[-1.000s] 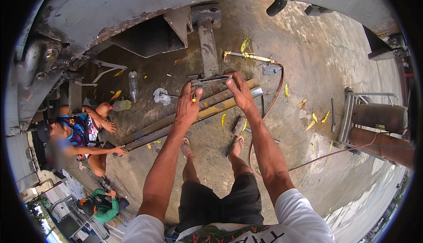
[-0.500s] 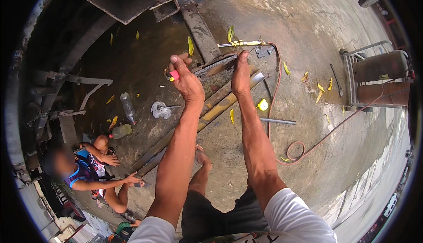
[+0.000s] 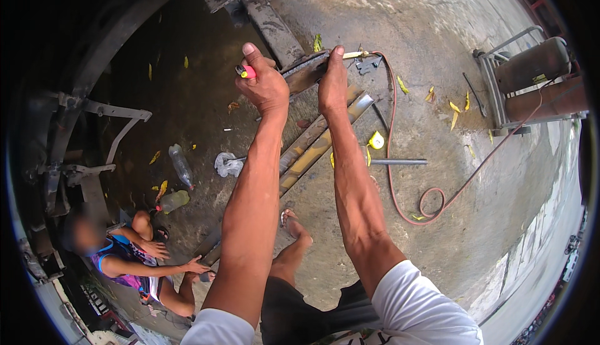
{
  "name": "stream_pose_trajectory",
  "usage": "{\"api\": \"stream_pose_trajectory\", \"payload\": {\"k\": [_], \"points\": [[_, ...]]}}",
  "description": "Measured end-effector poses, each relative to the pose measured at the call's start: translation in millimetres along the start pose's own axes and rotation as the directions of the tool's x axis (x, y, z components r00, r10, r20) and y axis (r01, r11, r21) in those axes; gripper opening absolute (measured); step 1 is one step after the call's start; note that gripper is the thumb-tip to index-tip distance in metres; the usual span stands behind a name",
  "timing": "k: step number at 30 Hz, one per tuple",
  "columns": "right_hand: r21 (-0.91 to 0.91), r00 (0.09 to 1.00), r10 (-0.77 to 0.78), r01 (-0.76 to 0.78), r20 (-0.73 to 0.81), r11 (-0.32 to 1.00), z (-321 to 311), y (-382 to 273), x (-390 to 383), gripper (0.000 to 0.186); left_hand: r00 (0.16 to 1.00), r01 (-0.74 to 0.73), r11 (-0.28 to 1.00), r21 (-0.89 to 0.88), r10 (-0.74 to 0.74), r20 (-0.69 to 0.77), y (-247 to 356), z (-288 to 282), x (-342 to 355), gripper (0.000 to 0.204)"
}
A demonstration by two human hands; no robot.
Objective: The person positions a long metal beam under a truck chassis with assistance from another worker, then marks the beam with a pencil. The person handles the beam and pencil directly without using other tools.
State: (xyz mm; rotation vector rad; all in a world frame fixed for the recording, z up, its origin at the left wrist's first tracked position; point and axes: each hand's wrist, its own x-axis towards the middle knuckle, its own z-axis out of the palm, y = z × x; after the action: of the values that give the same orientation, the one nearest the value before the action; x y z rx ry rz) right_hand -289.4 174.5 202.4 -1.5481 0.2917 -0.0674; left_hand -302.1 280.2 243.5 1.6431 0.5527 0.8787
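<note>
My left hand (image 3: 262, 85) is closed around a small pink-and-yellow stick (image 3: 246, 71) with a black end, thumb pointing up. It is beside the left part of a dark, rusty steel piece (image 3: 302, 77); whether it also grips that piece is hidden. My right hand (image 3: 332, 79) is closed on the piece's right end, thumb on top. Just beyond lies a thick steel beam (image 3: 275, 26). On the concrete below my hands are long steel bars (image 3: 306, 157), one streaked yellow, and a yellow tape measure (image 3: 376, 140).
A co-worker (image 3: 134, 260) sits at lower left, a hand on the bars, under dark vehicle framework (image 3: 87, 120). Plastic bottles (image 3: 180, 165) and a bag (image 3: 230, 164) lie there. A torch hose (image 3: 459, 189) runs rightward to a cylinder trolley (image 3: 531, 73); a short pipe (image 3: 400, 161) lies nearby.
Both hands have risen in the view, away from me, with the steel piece still held. The view has swung, so the overhead metal has slid up and more floor shows at right.
</note>
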Motion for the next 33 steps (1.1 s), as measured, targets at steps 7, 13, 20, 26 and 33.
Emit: {"api": "stream_pose_trajectory", "payload": {"k": [7, 13, 20, 26, 33], "points": [[0.061, 0.994, -0.1, 0.102, -0.047, 0.993, 6, 12, 5, 0.068, 0.957, -0.287, 0.946, 0.153, 0.277, 0.081, -7, -2, 8, 0.071], [0.037, 0.991, -0.1, 0.103, -0.085, 0.994, 11, 17, 8, 0.075, 0.923, -0.37, 0.925, 0.081, 0.357, 0.14, -10, -9, 8, 0.064], [0.091, 0.974, -0.14, 0.158, -0.176, 0.983, 19, 15, -1, 0.067, 0.92, -0.382, 0.924, 0.031, 0.376, 0.108, -15, -12, 12, 0.061], [0.181, 0.976, -0.152, 0.179, -0.156, 0.967, 21, 17, 0, 0.063, 0.921, -0.37, 0.929, -0.01, 0.368, 0.125, -16, -13, 13, 0.062], [0.046, 0.993, -0.071, 0.075, -0.089, 0.996, 12, 7, -10, 0.063, 0.956, -0.222, 0.975, 0.016, 0.214, 0.201, -15, -16, 14, 0.059]]}}
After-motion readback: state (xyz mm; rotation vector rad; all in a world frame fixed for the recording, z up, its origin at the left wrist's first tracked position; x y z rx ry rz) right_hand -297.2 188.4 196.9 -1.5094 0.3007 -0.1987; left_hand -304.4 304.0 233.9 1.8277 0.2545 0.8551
